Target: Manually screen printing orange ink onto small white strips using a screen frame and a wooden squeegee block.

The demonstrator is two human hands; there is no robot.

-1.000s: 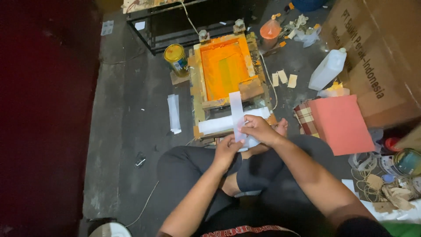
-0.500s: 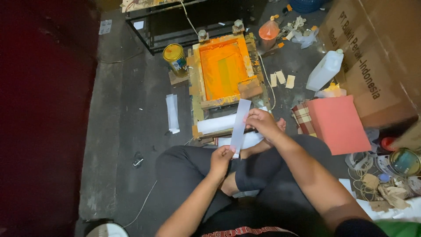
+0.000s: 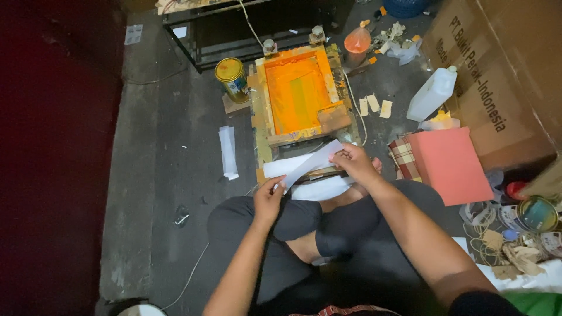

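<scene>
Since the earlier frames, the white paper strip (image 3: 310, 165) has swung from upright to a slant. I pinch its lower end with my left hand (image 3: 269, 201) and its upper end with my right hand (image 3: 354, 165), above the strip stack (image 3: 319, 188). Beyond lie the orange screen frame (image 3: 298, 96), a yellow tin (image 3: 231, 77), a white jug (image 3: 432, 93) and a printed cardboard box (image 3: 497, 70).

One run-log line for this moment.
left hand: grips paper strip | right hand: grips strip's other end | orange screen frame: beyond

A dark concrete floor (image 3: 146, 175) carries an orange-stained wooden screen frame (image 3: 298, 96), a yellow-lidded tin (image 3: 231, 76), a white jug (image 3: 432, 93), paper strips (image 3: 228, 152), a pink board (image 3: 449, 165) and a cardboard box (image 3: 503, 76).
</scene>
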